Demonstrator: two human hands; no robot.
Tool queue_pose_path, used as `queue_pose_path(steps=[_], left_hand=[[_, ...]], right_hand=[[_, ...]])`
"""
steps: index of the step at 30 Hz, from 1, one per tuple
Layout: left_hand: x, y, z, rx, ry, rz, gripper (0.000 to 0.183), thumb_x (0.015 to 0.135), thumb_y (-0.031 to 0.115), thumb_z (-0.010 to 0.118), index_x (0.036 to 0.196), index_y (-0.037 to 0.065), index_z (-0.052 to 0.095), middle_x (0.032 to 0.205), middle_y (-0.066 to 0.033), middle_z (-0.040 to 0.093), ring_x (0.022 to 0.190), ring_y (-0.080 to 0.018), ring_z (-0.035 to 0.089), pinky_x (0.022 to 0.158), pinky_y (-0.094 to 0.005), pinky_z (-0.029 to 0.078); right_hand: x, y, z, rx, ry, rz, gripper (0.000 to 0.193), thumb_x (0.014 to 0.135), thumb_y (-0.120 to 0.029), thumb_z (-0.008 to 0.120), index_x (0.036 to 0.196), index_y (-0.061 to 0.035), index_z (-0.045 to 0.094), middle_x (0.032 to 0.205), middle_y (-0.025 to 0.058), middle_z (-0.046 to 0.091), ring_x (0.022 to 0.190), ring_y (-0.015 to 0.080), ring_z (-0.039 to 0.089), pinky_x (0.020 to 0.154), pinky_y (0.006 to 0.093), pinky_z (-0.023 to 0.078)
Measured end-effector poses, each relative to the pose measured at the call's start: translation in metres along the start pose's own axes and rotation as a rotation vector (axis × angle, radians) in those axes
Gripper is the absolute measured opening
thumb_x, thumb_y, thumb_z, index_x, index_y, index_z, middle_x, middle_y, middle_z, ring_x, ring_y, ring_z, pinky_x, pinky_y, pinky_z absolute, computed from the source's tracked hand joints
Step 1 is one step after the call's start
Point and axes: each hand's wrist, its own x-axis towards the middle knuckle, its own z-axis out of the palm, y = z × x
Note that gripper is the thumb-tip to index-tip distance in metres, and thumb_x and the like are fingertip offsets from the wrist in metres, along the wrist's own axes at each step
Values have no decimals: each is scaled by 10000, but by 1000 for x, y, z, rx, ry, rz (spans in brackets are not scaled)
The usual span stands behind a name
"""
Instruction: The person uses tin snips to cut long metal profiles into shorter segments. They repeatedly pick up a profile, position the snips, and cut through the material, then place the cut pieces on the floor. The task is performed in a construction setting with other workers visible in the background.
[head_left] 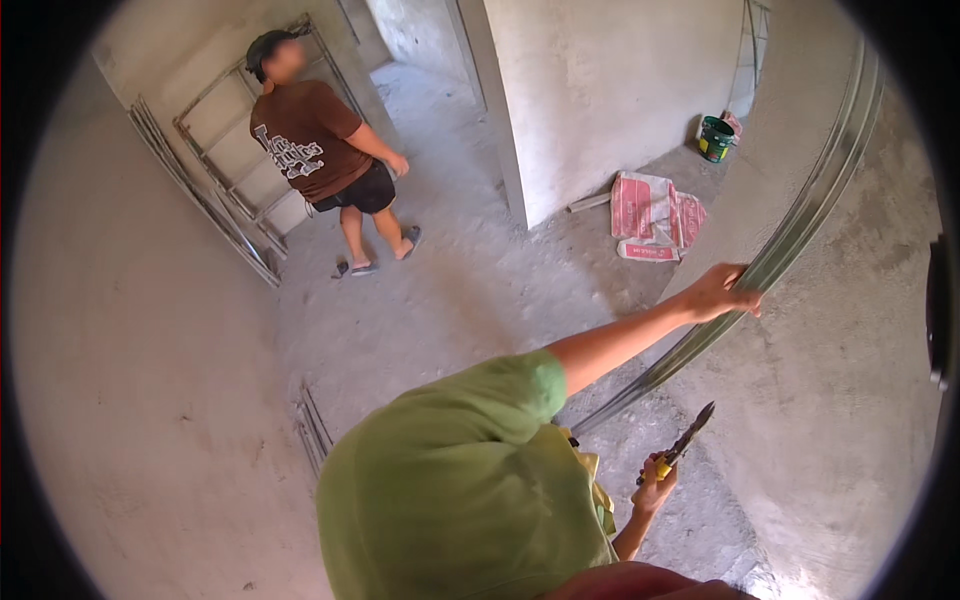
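My left hand [718,294] reaches out to the right, its fingers closed around a long metal channel [795,225]. The channel leans along the rough wall, running from the upper right down toward the floor beside my body. Lower down, my right hand [655,486] is wrapped around the yellow handle of tin snips [688,437]. Their dark blades point up and to the right, apart from the channel. My green sleeve and shirt [450,470] cover much of the lower middle and hide the channel's lower end.
A person in a brown shirt [312,135] stands at the far left, near a metal frame [215,165] and long metal strips [200,190] against the wall. Red and white sacks [655,215] and a green bucket [715,139] lie by the far wall. More strips [313,425] rest near the left wall.
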Motion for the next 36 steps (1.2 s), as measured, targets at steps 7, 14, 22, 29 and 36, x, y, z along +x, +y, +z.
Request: queue_pose_path(steps=[7,14,22,29,36], left_hand=[[-101,79,15,-201,-234,-133,732,730,640,764,1078,36,540,803,-90,650,743,-184,652,697,-351,516],[-150,92,41,-180,-232,-120,743,733,644,757,1092,39,514,771,-79,627,727,-192,644,694,-365,530],[-138,83,63,-136,-225,-146,810,739,697,715,1109,6,512,769,-44,593,744,-156,627,701,-340,531],[-156,-6,71,-86,-218,-233,806,731,697,726,1101,14,515,807,-53,619,750,-137,610,708,-319,510],[-158,-26,69,-140,-184,-257,855,734,624,775,1229,-16,500,833,-47,621,776,-122,611,715,-298,510]], right_hand=[[9,-2,8,52,-11,-57,184,802,-86,642,963,-51,560,791,-11,554,627,67,480,548,231,395],[8,-8,5,55,-67,-81,199,795,-112,650,958,-40,560,792,3,556,650,79,490,571,241,405],[9,-27,-1,64,-218,18,197,829,-141,655,987,-44,588,797,4,569,677,89,519,596,257,426],[25,64,-11,298,-313,52,517,813,-362,766,1123,-18,536,978,77,623,825,166,616,730,323,522],[44,90,-23,286,-370,64,1008,513,-457,963,1251,-17,436,972,68,582,881,193,615,761,331,518]])
